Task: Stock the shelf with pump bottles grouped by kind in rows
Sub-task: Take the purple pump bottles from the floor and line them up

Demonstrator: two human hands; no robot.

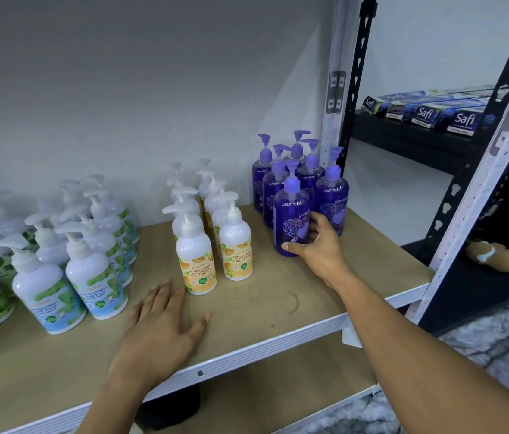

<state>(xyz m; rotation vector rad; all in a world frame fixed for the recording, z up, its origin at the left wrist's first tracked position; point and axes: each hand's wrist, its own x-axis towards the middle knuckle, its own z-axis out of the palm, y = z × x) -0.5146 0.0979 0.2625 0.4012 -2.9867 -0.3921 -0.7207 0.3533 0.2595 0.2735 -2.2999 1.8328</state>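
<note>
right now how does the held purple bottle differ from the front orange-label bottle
The purple bottle is translucent with a purple pump; the orange-label bottle is opaque white, pump too. The right hand grips the purple bottle; the orange-label bottle stands free. Both upright.

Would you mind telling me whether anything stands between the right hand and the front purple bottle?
Nothing visible does: the right hand grips the purple bottle, thumb and fingers on its body.

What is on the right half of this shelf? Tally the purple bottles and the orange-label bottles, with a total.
purple bottles: 6, front one gripped by the right hand
orange-label bottles: 8 by pump tops, rear ones blurred
Total: 14
</note>
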